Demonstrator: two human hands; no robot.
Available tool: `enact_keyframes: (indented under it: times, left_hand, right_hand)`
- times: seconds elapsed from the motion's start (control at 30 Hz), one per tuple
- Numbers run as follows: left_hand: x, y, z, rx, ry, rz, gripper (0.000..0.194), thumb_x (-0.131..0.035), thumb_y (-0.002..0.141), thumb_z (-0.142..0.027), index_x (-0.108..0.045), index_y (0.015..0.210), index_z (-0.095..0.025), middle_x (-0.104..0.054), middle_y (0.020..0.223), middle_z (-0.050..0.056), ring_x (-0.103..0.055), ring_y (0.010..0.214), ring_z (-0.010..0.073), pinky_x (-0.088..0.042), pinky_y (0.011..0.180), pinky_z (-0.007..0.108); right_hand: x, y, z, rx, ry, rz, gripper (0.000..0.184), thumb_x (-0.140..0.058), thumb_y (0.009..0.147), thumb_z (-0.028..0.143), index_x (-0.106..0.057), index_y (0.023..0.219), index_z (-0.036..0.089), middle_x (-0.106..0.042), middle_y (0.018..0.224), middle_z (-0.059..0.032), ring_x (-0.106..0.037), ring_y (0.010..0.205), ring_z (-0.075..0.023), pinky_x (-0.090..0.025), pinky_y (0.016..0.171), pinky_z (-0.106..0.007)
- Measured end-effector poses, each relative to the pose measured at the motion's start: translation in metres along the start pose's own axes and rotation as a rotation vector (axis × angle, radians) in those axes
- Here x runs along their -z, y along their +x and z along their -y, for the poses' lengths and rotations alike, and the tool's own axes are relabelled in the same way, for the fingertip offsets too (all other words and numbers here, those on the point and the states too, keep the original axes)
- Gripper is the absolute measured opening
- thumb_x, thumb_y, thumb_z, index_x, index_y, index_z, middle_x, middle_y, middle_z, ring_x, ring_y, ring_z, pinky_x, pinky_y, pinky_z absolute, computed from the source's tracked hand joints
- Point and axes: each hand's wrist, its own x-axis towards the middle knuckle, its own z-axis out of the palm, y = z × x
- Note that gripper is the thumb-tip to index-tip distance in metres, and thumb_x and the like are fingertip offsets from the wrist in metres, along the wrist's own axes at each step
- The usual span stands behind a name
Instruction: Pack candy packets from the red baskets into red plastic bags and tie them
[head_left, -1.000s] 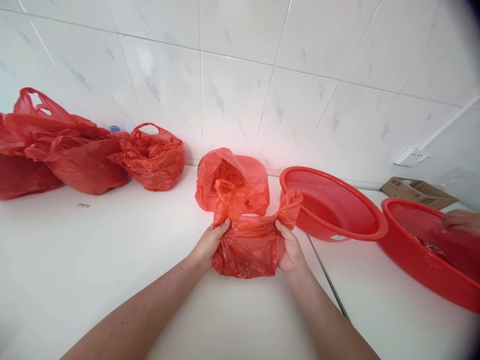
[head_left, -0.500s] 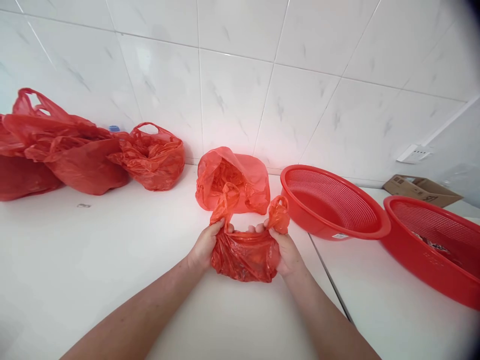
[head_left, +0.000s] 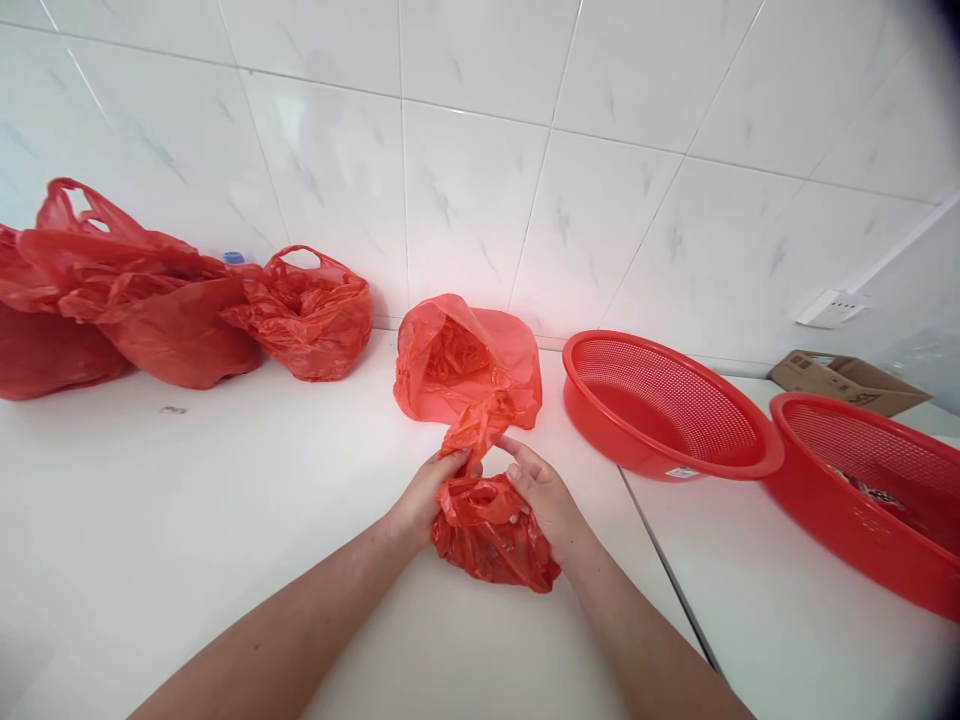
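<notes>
Pinching red bag (head_left: 496, 552): left hand (head_left: 424, 497), right hand (head_left: 549, 503) | seamed white table (head_left: 225, 520) | tiled wall (head_left: 476, 190)

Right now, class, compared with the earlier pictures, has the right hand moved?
Yes, the right hand has moved left, away from the white-labelled red plastic basket.

Left to right along the bench's back edge (head_left: 382, 348) sit bags (head_left: 184, 330), the open bag (head_left: 510, 350) behind the held bag (head_left: 495, 550), one basket (head_left: 630, 440), then, before the carton (head_left: 874, 398), another basket (head_left: 855, 520).

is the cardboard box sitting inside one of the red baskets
No, the cardboard box sits on the white surface, behind the red basket at the picture's right edge.
</notes>
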Motion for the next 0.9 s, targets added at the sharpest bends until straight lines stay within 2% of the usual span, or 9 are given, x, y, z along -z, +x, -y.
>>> enact_keyframes:
  times: [0.07,0.2,0.3,0.37,0.47,0.6,0.67,0.8,0.9]
  left_hand:
    - [-0.004,0.001,0.0,0.015,0.014,0.005,0.018,-0.065,0.076,-0.03,-0.054,0.071,-0.017,-0.055,0.055,-0.003,-0.053,0.047,0.0101,-0.043,0.051,0.023]
    - [-0.009,0.002,0.005,0.033,0.128,0.097,0.017,-0.067,0.075,-0.031,-0.057,0.081,-0.017,-0.065,0.066,0.002,-0.063,0.058,0.0173,-0.048,0.058,0.029]
    - [-0.011,-0.002,0.007,-0.053,0.204,0.17,0.021,-0.07,0.073,-0.029,-0.053,0.08,-0.019,-0.065,0.063,0.002,-0.065,0.061,0.0199,-0.05,0.063,0.032]
    - [-0.012,-0.007,0.006,-0.124,0.259,0.192,0.028,-0.07,0.074,-0.028,-0.052,0.094,-0.02,-0.068,0.07,0.003,-0.067,0.071,0.0215,-0.05,0.074,0.036]
    - [-0.015,-0.014,0.003,-0.191,0.379,0.219,0.056,-0.071,0.073,-0.024,-0.043,0.122,-0.022,-0.071,0.084,0.006,-0.066,0.086,0.0225,-0.045,0.089,0.039]
    - [-0.017,-0.017,0.005,-0.29,0.453,0.212,0.085,-0.08,0.063,-0.022,-0.037,0.136,-0.022,-0.069,0.084,0.005,-0.064,0.089,0.0233,-0.043,0.091,0.036]
    - [-0.016,-0.016,0.007,-0.286,0.431,0.186,0.079,-0.076,0.069,-0.032,-0.037,0.138,-0.022,-0.067,0.075,0.002,-0.064,0.076,0.0209,-0.046,0.081,0.033]
    - [-0.015,-0.011,0.007,-0.232,0.398,0.2,0.05,-0.048,0.087,-0.051,-0.052,0.124,-0.017,-0.058,0.054,-0.001,-0.055,0.051,0.016,-0.044,0.061,0.029]
    - [-0.012,-0.009,0.002,-0.213,0.387,0.183,0.04,-0.047,0.086,-0.054,-0.064,0.095,-0.018,-0.058,0.054,0.0,-0.055,0.048,0.0156,-0.045,0.059,0.029]
  right_hand:
    - [-0.001,0.001,-0.003,0.021,0.024,0.048,0.057,-0.071,0.072,0.049,-0.055,0.122,0.025,-0.056,0.056,0.006,-0.045,0.045,-0.0091,-0.036,0.048,-0.022]
    - [0.0,0.003,-0.011,0.009,0.026,0.041,0.027,-0.073,0.072,0.044,-0.065,0.081,0.019,-0.054,0.051,0.0044,-0.044,0.046,-0.009,-0.033,0.048,-0.023]
    - [0.002,0.006,-0.012,-0.006,0.048,-0.089,0.034,-0.072,0.072,0.044,-0.054,0.056,0.019,-0.045,0.044,0.0054,-0.043,0.044,-0.0096,-0.033,0.049,-0.024]
    - [0.003,0.008,-0.011,-0.021,0.057,-0.128,0.042,-0.069,0.075,0.047,-0.048,0.05,0.02,-0.041,0.041,0.0054,-0.041,0.043,-0.0099,-0.034,0.05,-0.025]
    - [0.005,0.012,-0.009,-0.035,0.058,-0.167,0.044,-0.065,0.077,0.05,-0.047,0.049,0.021,-0.04,0.04,0.0054,-0.041,0.043,-0.0107,-0.036,0.052,-0.027]
    - [0.006,0.013,-0.012,0.0,-0.058,-0.221,0.03,-0.067,0.075,0.049,-0.061,0.066,0.021,-0.047,0.045,0.0053,-0.047,0.048,-0.0128,-0.039,0.055,-0.028]
    - [0.005,0.012,-0.014,0.012,-0.157,-0.185,0.028,-0.064,0.078,0.049,-0.065,0.074,0.021,-0.051,0.046,0.0043,-0.052,0.051,-0.0148,-0.042,0.059,-0.029]
    - [0.003,0.006,-0.014,0.037,-0.235,-0.055,0.039,-0.057,0.084,0.049,-0.059,0.059,0.019,-0.054,0.048,0.0009,-0.055,0.052,-0.0148,-0.044,0.064,-0.03]
    - [0.002,0.002,-0.01,0.068,-0.056,0.077,0.023,-0.067,0.078,0.044,-0.064,0.084,0.021,-0.062,0.064,0.0013,-0.056,0.056,-0.0136,-0.045,0.066,-0.029]
